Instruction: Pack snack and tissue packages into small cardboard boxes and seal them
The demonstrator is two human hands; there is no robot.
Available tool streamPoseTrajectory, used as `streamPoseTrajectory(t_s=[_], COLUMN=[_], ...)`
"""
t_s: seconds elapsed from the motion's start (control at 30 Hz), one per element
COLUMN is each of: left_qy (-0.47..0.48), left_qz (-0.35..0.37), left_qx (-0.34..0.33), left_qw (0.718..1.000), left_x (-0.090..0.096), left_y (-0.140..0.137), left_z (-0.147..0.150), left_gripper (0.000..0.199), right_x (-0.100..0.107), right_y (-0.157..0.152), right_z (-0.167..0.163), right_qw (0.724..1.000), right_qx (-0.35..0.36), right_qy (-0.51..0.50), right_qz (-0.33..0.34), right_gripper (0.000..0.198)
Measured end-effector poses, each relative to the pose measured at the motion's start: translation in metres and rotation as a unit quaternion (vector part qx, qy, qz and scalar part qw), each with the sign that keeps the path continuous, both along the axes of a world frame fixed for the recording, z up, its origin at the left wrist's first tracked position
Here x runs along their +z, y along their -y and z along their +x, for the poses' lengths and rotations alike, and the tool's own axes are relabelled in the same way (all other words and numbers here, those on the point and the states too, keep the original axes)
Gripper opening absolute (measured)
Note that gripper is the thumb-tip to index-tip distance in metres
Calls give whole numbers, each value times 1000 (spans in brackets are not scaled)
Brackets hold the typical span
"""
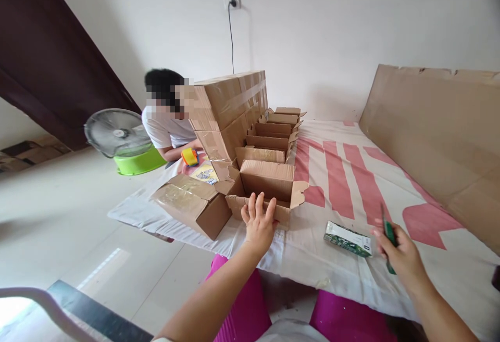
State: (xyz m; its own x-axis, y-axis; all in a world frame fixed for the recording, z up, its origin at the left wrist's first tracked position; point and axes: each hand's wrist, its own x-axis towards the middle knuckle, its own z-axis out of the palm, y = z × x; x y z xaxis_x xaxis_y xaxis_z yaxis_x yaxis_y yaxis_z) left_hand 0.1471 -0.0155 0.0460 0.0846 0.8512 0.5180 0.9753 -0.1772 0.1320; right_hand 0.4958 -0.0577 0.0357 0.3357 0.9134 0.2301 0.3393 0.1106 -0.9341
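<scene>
My left hand [260, 225] rests on the front wall of an open cardboard box [269, 171], its spread fingers hooked over the rim. The box's flaps stand out at the sides, and I see no contents in the part that shows. In my right hand [402, 253] is a green-handled knife [389, 233], its thin blade pointing up and away from me. A small green and white carton [347, 239] lies on the cloth just left of that hand. Touching the open box on its left is a taped cardboard box [187, 196].
Several open boxes [273, 128] line up behind, beside a stack of taped boxes [230, 102]. Another person [172, 128] leans at the far left side near a yellow-orange tape roll [190, 157]. A fan [117, 134] stands on the floor; a large cardboard sheet [433, 139] stands at right.
</scene>
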Motion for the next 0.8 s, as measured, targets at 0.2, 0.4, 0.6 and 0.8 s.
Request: streamPoseTrajectory(t_s=[0.2, 0.4, 0.6, 0.8], left_qy=[-7, -6, 5, 9], left_qz=[-21, -31, -38, -35], left_qx=[-7, -6, -10, 0], left_qw=[1000, 999, 999, 999], left_x=[2, 6, 8, 5], left_y=[-16, -38, -63, -92], left_z=[-2, -4, 1, 4], left_gripper=[58, 65, 68, 69], right_x=[-33, -43, -38, -41], right_y=[4, 1, 1, 1], right_z=[38, 41, 36, 36], right_qw=[954, 933, 938, 941], right_qx=[-114, -111, -114, -113], right_qy=[-268, -319, -301, -291], right_qz=[-73, -120, -131, -127], right_gripper=[59, 61, 63, 60])
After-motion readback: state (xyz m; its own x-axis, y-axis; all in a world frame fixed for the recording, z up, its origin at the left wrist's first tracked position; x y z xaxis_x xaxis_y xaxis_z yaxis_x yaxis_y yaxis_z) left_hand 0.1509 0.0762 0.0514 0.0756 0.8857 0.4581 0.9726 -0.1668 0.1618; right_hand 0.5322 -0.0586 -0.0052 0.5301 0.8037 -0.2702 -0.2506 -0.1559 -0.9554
